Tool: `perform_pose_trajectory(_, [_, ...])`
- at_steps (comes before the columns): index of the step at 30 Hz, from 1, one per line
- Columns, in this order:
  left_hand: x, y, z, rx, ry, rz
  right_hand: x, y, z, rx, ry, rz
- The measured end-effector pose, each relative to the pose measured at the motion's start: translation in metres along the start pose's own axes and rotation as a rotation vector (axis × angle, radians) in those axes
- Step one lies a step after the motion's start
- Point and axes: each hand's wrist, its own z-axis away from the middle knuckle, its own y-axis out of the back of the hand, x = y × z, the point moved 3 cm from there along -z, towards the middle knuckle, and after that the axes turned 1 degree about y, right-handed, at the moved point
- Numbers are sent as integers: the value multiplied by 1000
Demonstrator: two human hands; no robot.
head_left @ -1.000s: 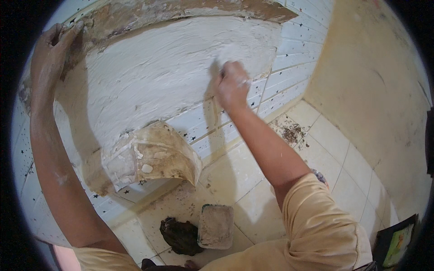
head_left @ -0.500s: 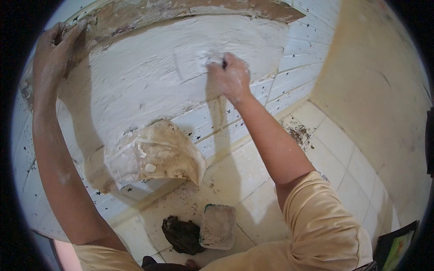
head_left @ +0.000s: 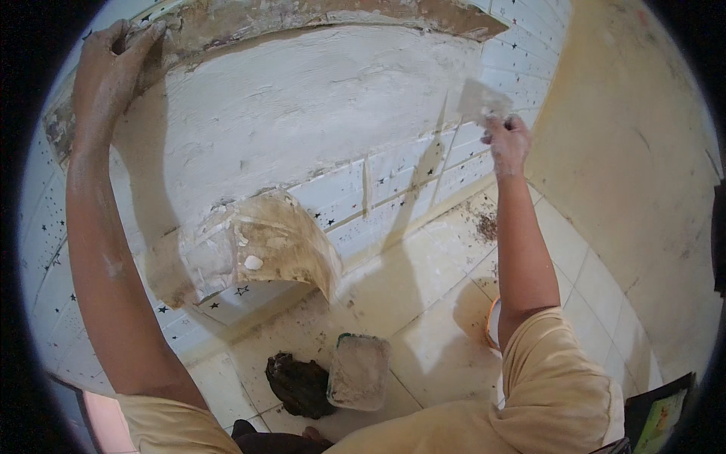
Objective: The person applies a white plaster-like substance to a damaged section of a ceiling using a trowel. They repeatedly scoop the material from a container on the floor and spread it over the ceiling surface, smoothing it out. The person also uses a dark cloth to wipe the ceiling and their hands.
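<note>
A broad patch of white plaster (head_left: 302,106) covers the wall surface, streaked and uneven, below a rough brown plaster-smeared strip (head_left: 249,26). My left hand (head_left: 106,72) is closed at the upper left end of that strip, thumb and fingers gripping its edge. Past the plaster's right end, my right hand (head_left: 510,144) pinches a flat, pale scraper blade (head_left: 482,102), smeared with white and slightly blurred. The blade is near the star-patterned white panelling (head_left: 522,72); contact cannot be made out. A stiff brown flap (head_left: 280,234) with white crusts curls out under the plaster's lower left.
On the tiled floor stand a rectangular tub (head_left: 360,371) of greyish-white material and a dark crumpled cloth (head_left: 299,384) beside it. An orange-rimmed round container (head_left: 493,324) is partly behind my right forearm. Debris (head_left: 484,223) lies near the wall; a yellowish wall (head_left: 635,151) rises at right.
My right hand has swept rightward with the scraper, off the middle of the plaster to beyond its right end. The left hand keeps its hold; the whole view has shifted slightly.
</note>
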Motion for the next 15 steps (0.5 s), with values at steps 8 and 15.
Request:
perform_pose_trajectory(8, [2,-4,1,32,-12,-22,-85,-118,48,205,704,417])
perform_pose_trajectory(15, [-13,-11,-11,-53,-41,-43,-174,-159,205,-383,844,152])
